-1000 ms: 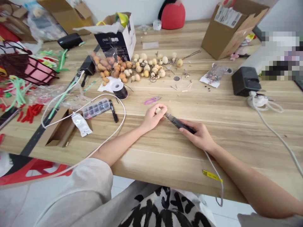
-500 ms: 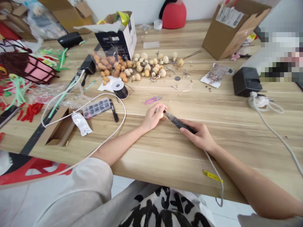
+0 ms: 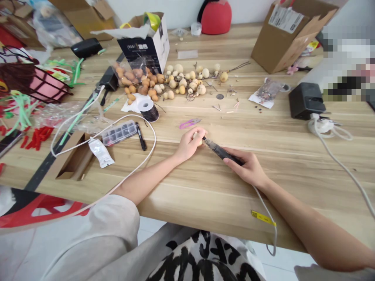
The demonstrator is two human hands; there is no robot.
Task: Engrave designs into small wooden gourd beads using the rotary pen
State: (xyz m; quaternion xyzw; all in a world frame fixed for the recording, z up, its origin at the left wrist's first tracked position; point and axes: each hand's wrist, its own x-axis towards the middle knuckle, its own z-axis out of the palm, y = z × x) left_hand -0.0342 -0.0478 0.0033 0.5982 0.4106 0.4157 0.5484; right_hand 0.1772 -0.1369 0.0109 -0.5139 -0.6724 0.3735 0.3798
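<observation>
My left hand (image 3: 189,143) is closed around a small pale gourd (image 3: 200,143), mostly hidden by the fingers. In my right hand (image 3: 247,166) is a black corded rotary tool (image 3: 218,149), dusty toward its front. Its tip meets the gourd at my left fingertips; whether it touches the surface is too small to tell. A grey cord (image 3: 263,207) with a yellow tag (image 3: 262,217) runs from the tool over the table's front edge. Just beyond my left hand lie purple thread snips (image 3: 190,123).
Small gourds (image 3: 183,82), some pale and some brown, are heaped at the back. Left of my hands are a black thread spool (image 3: 150,111), a marker (image 3: 141,136), a compartment box (image 3: 120,133) and a looping white cable (image 3: 152,150). A black power adapter (image 3: 306,101) stands at right.
My left fingers and the gourd have turned very slightly, so a little less of the gourd's lower side shows. The tool stays nearly in place.
</observation>
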